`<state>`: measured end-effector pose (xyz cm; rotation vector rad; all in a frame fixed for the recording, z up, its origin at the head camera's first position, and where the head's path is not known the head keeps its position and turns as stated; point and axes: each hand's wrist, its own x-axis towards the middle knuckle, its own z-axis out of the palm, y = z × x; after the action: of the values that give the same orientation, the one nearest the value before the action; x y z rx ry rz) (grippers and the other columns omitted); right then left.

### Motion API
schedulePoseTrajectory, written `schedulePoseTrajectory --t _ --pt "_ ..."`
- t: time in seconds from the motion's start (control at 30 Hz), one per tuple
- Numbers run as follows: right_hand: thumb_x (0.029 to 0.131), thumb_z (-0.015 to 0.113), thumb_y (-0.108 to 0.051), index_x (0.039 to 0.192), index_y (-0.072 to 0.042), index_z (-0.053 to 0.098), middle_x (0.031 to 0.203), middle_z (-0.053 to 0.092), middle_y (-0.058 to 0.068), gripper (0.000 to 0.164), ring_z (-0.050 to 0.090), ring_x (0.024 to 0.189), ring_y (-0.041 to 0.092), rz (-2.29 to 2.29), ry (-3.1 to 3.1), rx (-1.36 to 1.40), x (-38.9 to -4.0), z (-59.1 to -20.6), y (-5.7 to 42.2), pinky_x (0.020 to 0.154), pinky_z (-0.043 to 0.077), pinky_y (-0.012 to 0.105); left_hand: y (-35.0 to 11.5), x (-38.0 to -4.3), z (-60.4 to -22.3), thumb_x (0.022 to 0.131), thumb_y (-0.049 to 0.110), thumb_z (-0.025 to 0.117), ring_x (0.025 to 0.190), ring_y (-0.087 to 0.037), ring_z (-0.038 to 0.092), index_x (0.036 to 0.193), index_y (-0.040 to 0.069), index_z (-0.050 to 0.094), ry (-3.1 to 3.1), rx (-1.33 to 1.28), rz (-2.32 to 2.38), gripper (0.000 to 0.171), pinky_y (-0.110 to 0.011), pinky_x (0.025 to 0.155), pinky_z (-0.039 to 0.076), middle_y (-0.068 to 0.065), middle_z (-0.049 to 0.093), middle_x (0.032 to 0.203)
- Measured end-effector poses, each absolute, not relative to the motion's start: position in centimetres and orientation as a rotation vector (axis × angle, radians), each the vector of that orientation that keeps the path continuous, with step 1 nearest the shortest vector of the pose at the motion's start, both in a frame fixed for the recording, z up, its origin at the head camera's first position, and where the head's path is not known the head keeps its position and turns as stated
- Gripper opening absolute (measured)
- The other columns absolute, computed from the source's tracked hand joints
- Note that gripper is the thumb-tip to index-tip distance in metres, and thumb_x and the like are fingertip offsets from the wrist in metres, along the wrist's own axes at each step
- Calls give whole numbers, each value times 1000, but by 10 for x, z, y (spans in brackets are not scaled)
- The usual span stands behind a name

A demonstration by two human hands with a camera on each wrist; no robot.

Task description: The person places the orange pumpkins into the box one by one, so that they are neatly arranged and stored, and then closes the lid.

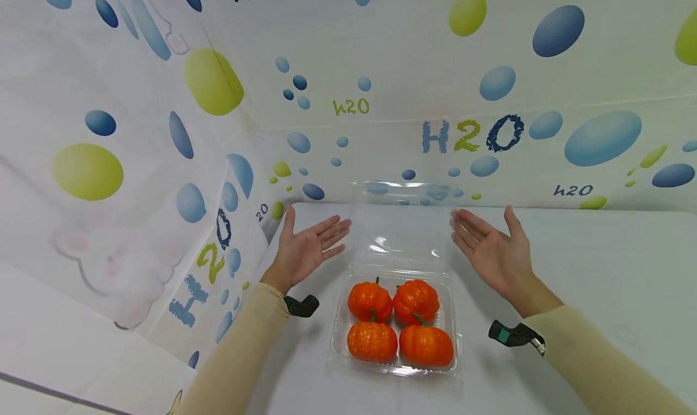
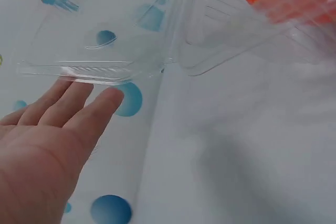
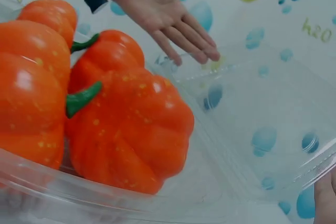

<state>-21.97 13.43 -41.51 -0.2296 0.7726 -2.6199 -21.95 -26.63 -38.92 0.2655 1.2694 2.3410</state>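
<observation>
A clear plastic clamshell box [image 1: 339, 330] stands on the white table with its transparent lid [image 1: 400, 233] raised at the back. Several small orange pumpkins [image 1: 372, 341] with green stems fill its base in two rows. My left hand [image 1: 305, 248] is held at the lid's left side, palm up, fingers straight and pointing at the lid edge. On the other side my right hand [image 1: 498, 254] mirrors it, fingers extended toward the lid's right edge. In the left wrist view the left fingertips [image 2: 113, 95] are right at the lid's rim. Neither hand grips anything.
A white sheet with blue and green dots and "H2O" lettering [image 1: 472, 135] hangs behind the table and along the left side. The white tabletop [image 1: 615, 270] extends to the right of the box. Dark camera straps [image 1: 301, 306] sit at both wrists.
</observation>
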Motion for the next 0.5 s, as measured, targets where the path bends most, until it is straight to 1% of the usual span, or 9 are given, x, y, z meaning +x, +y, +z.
schedulePoseTrajectory --t 0.03,0.1,0.33,0.43,0.5 --pt "98 45 -65 151 -11 46 169 9 3 75 9 154 22 -2621 791 -252 -217 -413 134 121 14 35 -266 -217 -386 90 84 24 152 -31 21 160 0 14 1319 277 2331 110 -47 121 16 -17 25 164" --pt "100 42 -63 149 -11 48 169 10 4 72 9 154 23 -2618 844 -295 -213 -408 134 120 15 36 -267 -213 -380 92 83 20 151 -31 22 159 -1 17 1405 295 2313 107 -46 121 16 -18 26 163" --pt "104 36 -58 151 -8 46 167 20 7 69 14 153 28 -2594 1015 -385 -200 -396 131 118 22 39 -266 -197 -363 95 79 16 150 -34 25 157 -4 24 1585 298 2279 103 -45 121 18 -23 30 160" --pt "106 31 -55 153 -7 42 166 22 8 68 14 153 30 -2577 1084 -437 -195 -392 131 117 23 39 -265 -191 -356 95 79 13 150 -36 25 157 -2 26 1646 308 2257 103 -44 120 19 -23 33 159" --pt "107 27 -53 155 -5 36 166 23 9 69 15 153 31 -2569 1122 -473 -192 -389 132 117 24 39 -264 -187 -352 95 79 11 150 -37 24 157 -1 27 1687 320 2239 103 -44 120 20 -22 34 158"
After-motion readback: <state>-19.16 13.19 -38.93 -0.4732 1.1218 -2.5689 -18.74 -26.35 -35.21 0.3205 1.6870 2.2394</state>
